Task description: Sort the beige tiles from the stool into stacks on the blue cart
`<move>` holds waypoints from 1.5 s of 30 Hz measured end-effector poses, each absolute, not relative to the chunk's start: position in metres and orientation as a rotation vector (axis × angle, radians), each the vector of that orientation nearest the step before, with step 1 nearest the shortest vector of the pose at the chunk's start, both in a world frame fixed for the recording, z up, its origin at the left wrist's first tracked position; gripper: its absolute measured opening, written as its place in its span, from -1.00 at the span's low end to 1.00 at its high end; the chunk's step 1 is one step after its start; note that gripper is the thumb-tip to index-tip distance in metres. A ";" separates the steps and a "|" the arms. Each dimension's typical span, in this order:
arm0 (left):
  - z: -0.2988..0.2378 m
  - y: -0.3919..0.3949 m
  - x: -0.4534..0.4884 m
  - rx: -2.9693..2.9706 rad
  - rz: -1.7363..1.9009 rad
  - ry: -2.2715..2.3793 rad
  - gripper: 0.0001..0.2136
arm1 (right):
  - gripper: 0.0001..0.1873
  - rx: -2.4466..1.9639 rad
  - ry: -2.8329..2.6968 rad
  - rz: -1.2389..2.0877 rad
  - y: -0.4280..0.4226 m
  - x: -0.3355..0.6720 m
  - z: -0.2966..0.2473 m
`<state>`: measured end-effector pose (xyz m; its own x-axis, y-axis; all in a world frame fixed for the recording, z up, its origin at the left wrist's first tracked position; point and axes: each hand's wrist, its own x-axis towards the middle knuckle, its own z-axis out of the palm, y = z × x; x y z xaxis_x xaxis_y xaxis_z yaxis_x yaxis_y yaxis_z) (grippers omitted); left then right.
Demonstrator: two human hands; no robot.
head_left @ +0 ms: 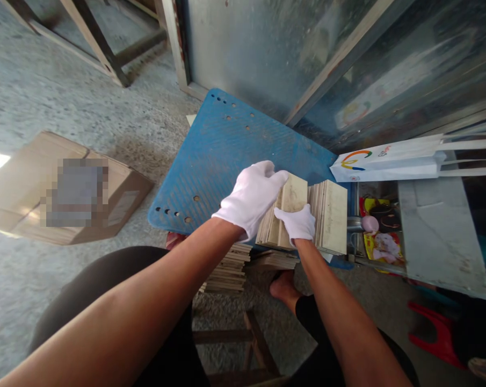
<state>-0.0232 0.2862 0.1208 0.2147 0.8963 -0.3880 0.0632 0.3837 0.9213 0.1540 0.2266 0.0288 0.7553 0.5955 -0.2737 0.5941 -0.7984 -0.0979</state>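
Note:
Both my hands wear white gloves and are at a stack of thin, pale rectangular boards (pixel 295 192) on a blue plastic table. My left hand (pixel 253 196) is curled at the far left edge of this stack, its fingertips partly hidden. My right hand (pixel 297 223) grips the near part of the same boards, thumb to the left and fingers to the right. Close beside it on the right stands a second stack of similar boards (pixel 332 217). What the boards are made of, I cannot tell.
The blue table (pixel 243 145) stands against a metal-framed glass panel (pixel 243 48). More boards (pixel 229 269) are stacked below its near edge. At the right are a white paper bag (pixel 391 159) and a glass case with small items. A cardboard box (pixel 117 177) sits on the floor at left.

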 end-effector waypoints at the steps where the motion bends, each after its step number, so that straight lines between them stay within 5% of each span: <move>1: 0.121 0.286 -0.023 1.050 0.742 1.223 -0.69 | 0.26 -2.949 -0.992 0.457 0.228 0.152 0.027; 32: 0.126 0.277 -0.008 1.167 0.641 1.222 -0.83 | 0.27 -3.015 -1.066 0.454 0.236 0.147 0.017; 40: 0.124 0.277 -0.006 1.158 0.610 1.202 -0.83 | -0.31 -2.489 -1.074 0.380 0.223 0.159 0.030; 45: 0.127 0.274 -0.007 1.166 0.580 1.164 -0.79 | -0.44 -2.289 -0.850 0.496 0.142 0.174 0.029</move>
